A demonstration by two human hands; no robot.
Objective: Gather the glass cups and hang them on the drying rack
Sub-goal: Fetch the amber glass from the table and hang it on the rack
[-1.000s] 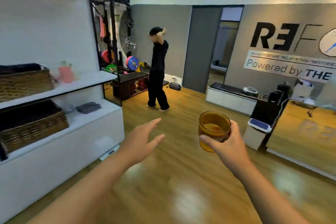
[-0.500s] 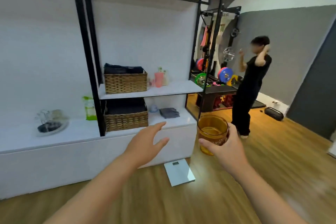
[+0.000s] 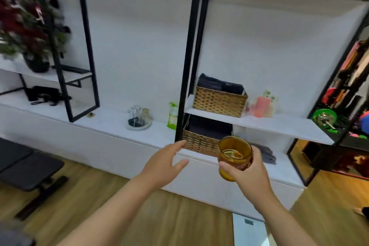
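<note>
While right hand [image 3: 246, 168] grips amber glass cup [image 3: 234, 157], printed lettering unreadable.

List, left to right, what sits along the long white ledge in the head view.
Black bag → drying rack → green bottle → lower wicker basket → grey folded cloth.

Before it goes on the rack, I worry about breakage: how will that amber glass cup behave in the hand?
The amber glass cup looks thick-walled, so probably rigid and fairly heavy for its size. Its smooth sides may be slippery; the right hand wraps it from the side only. Being glass, it would likely break on the wooden floor.
</note>
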